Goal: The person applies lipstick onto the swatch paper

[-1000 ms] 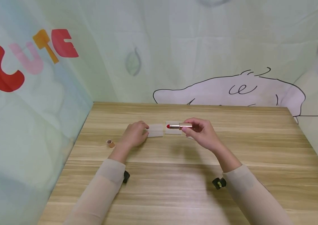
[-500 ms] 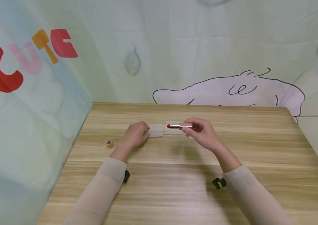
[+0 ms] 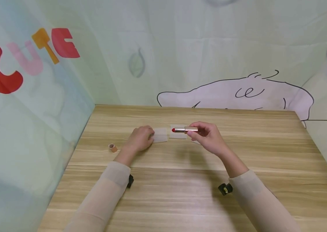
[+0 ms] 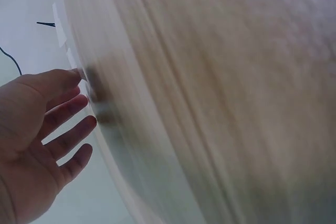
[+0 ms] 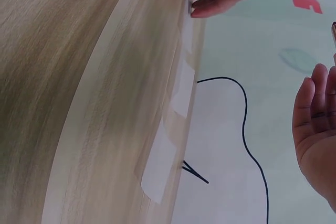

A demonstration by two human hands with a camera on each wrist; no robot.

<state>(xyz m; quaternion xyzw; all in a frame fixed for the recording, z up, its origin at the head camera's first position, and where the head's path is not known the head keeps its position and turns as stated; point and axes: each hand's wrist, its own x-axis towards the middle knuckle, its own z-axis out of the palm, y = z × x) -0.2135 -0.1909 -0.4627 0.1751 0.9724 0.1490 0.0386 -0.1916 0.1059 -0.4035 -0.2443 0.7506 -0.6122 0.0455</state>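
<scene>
The right hand (image 3: 210,137) pinches a red lipstick (image 3: 184,130) up above the wooden table (image 3: 172,199). The left hand (image 3: 140,138) has its fingers a bit apart, at the edge of a white paper (image 3: 160,135) on the table. A brown cap (image 3: 113,148) sits on the table's left side.

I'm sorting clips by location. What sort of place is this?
Probably an indoor corner set up for filming: a wood-grain table, printed backdrops along its left and far sides, one with CUTE lettering, and a small black device at each sleeve.
</scene>
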